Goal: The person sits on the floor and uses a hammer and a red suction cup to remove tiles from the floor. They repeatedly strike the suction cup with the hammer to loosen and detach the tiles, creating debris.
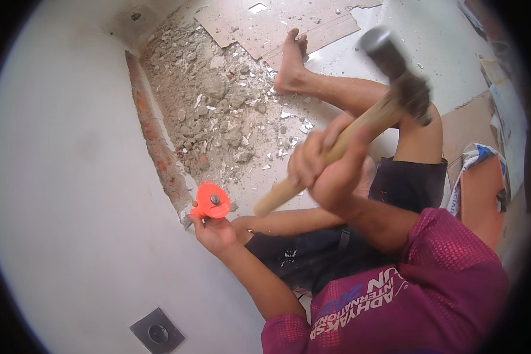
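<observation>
My right hand (330,159) is wrapped round the wooden handle of a hammer (360,127). Its steel head is raised to the upper right and smeared by motion. In my left hand (214,231) is a chisel with an orange hand guard (211,200); the round metal striking end shows in the middle of the guard. The chisel's tip is hidden behind the guard, close to the lower end of a chipped groove (153,130) at the foot of the white wall. Reddish brick shows inside this groove.
Broken plaster and rubble (218,100) lie along the wall. A cardboard sheet (301,29) is on the floor beyond my bare foot. A dark wall socket (157,331) sits at the lower left. At the right stand an orange-brown board (481,197) and a white-blue sack (475,154).
</observation>
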